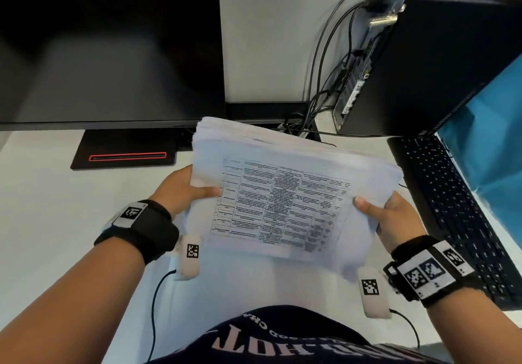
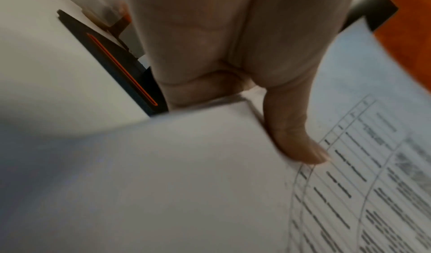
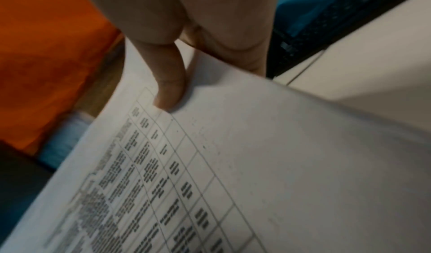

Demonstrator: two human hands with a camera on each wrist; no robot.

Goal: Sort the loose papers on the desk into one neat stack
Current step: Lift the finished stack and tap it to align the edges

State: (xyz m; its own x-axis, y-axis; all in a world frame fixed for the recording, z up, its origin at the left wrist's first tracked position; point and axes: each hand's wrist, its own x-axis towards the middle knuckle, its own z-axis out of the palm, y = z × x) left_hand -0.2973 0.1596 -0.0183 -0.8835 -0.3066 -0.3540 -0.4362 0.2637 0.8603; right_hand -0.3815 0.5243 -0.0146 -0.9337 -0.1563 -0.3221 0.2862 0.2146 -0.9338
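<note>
A thick stack of white papers [image 1: 285,194] is held tilted above the white desk [image 1: 56,208], its top sheet printed with a table. My left hand [image 1: 183,188] grips the stack's left edge, thumb lying on the top sheet and fingers hidden underneath. My right hand [image 1: 392,216] grips the right edge the same way. In the left wrist view my left hand [image 2: 233,91] pinches the stack of papers [image 2: 186,183] with the thumb on top. In the right wrist view my right hand [image 3: 186,54] holds the papers [image 3: 256,165], thumb pressed near the table's corner.
A dark monitor [image 1: 107,47] with its black base [image 1: 124,151] stands behind on the left. A black computer tower [image 1: 423,66] with cables [image 1: 319,86] sits at the back right. A black keyboard [image 1: 457,208] lies along the right side.
</note>
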